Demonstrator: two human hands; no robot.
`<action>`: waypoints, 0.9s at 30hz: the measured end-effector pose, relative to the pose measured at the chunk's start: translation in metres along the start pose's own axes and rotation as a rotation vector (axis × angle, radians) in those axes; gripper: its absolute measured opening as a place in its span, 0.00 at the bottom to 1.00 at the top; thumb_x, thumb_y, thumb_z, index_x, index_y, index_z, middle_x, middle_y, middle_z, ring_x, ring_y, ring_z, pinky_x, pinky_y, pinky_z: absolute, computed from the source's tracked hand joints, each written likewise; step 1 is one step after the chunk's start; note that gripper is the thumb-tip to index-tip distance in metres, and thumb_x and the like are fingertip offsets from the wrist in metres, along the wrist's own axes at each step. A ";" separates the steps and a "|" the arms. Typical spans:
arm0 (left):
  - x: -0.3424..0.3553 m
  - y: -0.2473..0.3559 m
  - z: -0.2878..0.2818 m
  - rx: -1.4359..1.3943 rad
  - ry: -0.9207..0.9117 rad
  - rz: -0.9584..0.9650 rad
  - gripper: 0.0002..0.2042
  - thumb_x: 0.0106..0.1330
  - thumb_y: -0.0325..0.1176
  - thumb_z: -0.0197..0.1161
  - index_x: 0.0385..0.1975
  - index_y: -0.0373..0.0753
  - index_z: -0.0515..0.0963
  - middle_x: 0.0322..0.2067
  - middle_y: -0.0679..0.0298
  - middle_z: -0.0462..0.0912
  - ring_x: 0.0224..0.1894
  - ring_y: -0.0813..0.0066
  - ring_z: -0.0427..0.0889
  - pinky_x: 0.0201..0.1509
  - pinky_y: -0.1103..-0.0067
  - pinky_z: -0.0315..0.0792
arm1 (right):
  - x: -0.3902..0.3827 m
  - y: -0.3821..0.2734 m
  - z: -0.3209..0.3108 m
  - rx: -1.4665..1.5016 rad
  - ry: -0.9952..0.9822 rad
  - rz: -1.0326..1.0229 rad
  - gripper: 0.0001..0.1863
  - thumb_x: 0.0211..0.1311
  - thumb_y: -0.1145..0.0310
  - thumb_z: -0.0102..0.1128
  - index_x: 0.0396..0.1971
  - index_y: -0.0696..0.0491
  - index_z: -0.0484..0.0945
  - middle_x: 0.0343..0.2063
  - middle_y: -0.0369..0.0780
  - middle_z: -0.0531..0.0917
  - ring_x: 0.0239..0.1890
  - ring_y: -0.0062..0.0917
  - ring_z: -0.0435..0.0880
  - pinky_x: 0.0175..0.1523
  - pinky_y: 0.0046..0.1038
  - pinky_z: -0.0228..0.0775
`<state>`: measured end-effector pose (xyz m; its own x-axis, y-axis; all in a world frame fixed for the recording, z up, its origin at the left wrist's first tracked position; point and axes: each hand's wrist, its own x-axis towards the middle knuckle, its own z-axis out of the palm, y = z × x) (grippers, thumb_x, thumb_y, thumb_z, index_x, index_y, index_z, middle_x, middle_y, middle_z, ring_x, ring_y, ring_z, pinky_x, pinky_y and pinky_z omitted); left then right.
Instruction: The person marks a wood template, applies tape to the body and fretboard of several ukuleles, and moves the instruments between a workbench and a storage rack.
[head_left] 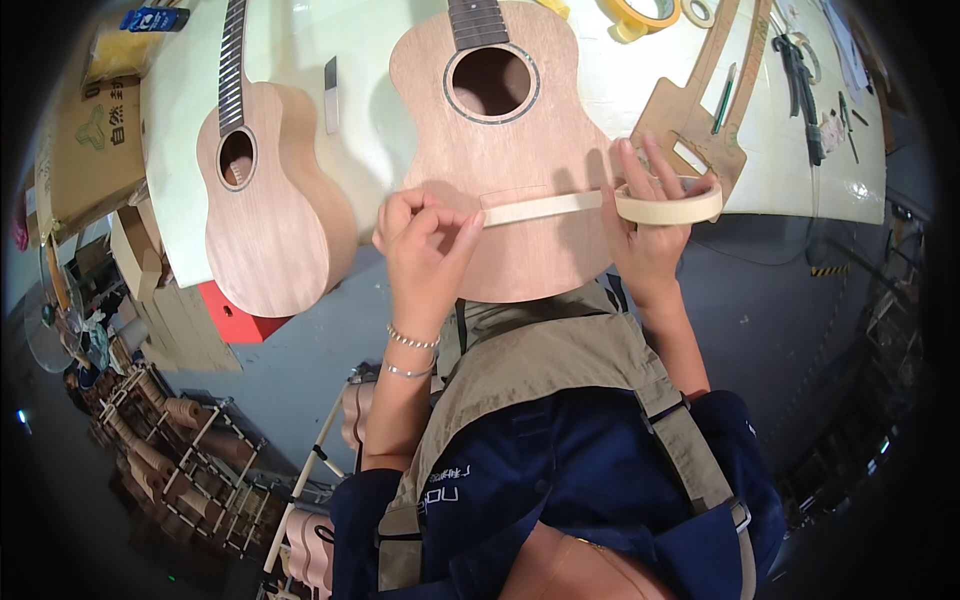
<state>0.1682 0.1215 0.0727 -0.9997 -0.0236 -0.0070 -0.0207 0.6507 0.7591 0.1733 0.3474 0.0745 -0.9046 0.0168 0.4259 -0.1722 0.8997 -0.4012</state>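
Note:
An unfinished wooden ukulele (520, 265) lies in front of me, its round sound hole toward the far side. Above its lower body a pale strip of masking tape (540, 209) is stretched between my hands. The thumb and fingers of my left hand (422, 245) pinch the strip's left end. On my right hand (650, 245) hangs the tape roll (675, 211), with fingers through its ring and the strip running off it. A faint rectangular outline shows on the wood just beyond the strip.
A second ukulele (265, 215) lies at the left, partly over a red box (235, 318). Between the instruments lies a flat blade-like tool (332, 95). A wooden template (690, 120), a yellow tape roll (645, 15) and black clamps (798, 90) lie at the right; a cardboard box (95, 140) stands far left.

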 end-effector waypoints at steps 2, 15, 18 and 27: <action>0.005 -0.003 0.008 0.051 0.009 0.012 0.08 0.46 0.35 0.72 0.18 0.43 0.78 0.32 0.67 0.70 0.42 0.68 0.68 0.50 0.73 0.56 | -0.002 0.000 0.008 0.040 -0.019 0.005 0.22 0.49 0.77 0.62 0.47 0.49 0.78 0.39 0.34 0.83 0.47 0.28 0.80 0.68 0.43 0.35; -0.005 -0.007 0.018 0.080 0.229 0.008 0.13 0.48 0.35 0.70 0.36 0.52 0.80 0.43 0.66 0.70 0.48 0.67 0.68 0.58 0.65 0.56 | -0.005 0.006 0.023 -0.019 -0.043 -0.031 0.19 0.50 0.75 0.61 0.45 0.42 0.80 0.38 0.30 0.82 0.44 0.26 0.79 0.66 0.44 0.42; -0.016 -0.002 0.021 0.634 0.087 0.346 0.20 0.52 0.38 0.67 0.47 0.59 0.78 0.51 0.64 0.69 0.54 0.64 0.66 0.63 0.64 0.52 | -0.001 0.006 0.024 0.015 -0.052 -0.021 0.18 0.52 0.74 0.59 0.43 0.43 0.80 0.39 0.30 0.82 0.45 0.26 0.79 0.67 0.44 0.42; 0.134 -0.098 -0.012 0.832 0.142 0.082 0.14 0.62 0.31 0.55 0.46 0.32 0.71 0.41 0.52 0.72 0.44 0.57 0.76 0.35 0.73 0.77 | -0.002 0.005 0.022 0.051 -0.059 0.017 0.16 0.51 0.74 0.59 0.41 0.44 0.81 0.40 0.31 0.82 0.46 0.28 0.79 0.67 0.46 0.41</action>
<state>0.0359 0.0455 0.0052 -0.9884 -0.0104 0.1512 -0.0065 0.9996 0.0265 0.1656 0.3424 0.0542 -0.9288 0.0046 0.3704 -0.1750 0.8758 -0.4497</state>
